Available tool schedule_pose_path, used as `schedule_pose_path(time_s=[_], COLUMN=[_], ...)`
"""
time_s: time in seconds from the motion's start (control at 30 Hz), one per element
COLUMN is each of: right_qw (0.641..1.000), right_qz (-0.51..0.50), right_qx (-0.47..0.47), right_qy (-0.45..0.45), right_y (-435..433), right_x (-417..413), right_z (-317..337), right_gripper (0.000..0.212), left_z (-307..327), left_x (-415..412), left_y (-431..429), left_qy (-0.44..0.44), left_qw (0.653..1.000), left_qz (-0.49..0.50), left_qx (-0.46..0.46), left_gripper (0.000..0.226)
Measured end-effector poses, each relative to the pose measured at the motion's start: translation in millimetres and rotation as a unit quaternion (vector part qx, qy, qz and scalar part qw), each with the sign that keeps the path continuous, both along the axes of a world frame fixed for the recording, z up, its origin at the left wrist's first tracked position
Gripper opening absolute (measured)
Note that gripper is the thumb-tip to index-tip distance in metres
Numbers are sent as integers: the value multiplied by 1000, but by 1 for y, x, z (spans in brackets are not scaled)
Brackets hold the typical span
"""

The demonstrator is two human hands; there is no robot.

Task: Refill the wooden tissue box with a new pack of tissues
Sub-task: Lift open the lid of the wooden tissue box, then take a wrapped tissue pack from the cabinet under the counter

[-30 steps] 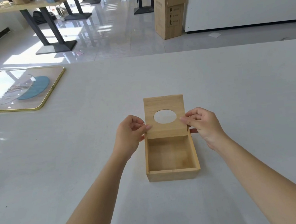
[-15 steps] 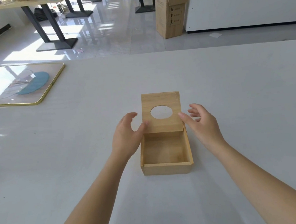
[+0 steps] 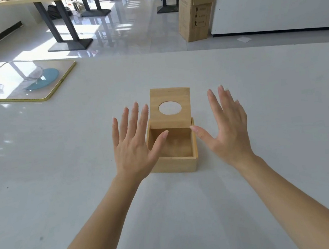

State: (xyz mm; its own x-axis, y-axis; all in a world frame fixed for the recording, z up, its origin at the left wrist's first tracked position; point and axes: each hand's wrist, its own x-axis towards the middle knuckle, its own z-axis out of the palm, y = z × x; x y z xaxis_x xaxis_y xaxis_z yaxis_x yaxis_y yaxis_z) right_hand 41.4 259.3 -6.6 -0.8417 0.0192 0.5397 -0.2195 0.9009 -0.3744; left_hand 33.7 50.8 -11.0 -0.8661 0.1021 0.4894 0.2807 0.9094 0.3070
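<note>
Light-wood square tissue box [image 3: 173, 164] is sitting open and empty on the white bench [image 3: 257, 95], its oval-holed wooden lid [image 3: 169, 97] propped at the far edge, while the left hand [image 3: 131, 147] and right hand [image 3: 228, 130] are hovering beside it, fingers spread and holding nothing, so a careless brush is risking knocking that lid shut.

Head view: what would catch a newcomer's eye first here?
The open wooden tissue box at the centre of the table, empty, its lid with an oval hole resting at the far end. The left hand and right hand flank it, fingers spread, holding nothing. A gold-rimmed tray lies far left.
</note>
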Motion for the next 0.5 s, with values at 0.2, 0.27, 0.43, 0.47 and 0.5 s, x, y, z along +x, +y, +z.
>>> schedule_pose_path(time_s=[0.2,0.27,0.43,0.47,0.5], right_qw=[1000,1000,998,998,998], right_qz=[-9,-23,-56,-60,-63], right_qx=[0,-1,-1,-5,-7], right_qy=[-7,-3,-4,-6,-8], right_y=[4,4,-1,-3,-6], right_x=[42,59,112,123,134], right_z=[-4,-5,-6,-6,-6], right_gripper=[78,78,78,78,78], left_z=[1,1,-2,-1,-1], left_x=[36,49,94,103,115], left_y=[6,7,3,1,-2], left_qy=[6,10,5,4,3], left_qw=[1000,1000,999,999,999], left_qz=[-2,-9,-32,-35,-39], left_qx=[15,21,33,34,34], left_gripper=[71,70,70,70,70])
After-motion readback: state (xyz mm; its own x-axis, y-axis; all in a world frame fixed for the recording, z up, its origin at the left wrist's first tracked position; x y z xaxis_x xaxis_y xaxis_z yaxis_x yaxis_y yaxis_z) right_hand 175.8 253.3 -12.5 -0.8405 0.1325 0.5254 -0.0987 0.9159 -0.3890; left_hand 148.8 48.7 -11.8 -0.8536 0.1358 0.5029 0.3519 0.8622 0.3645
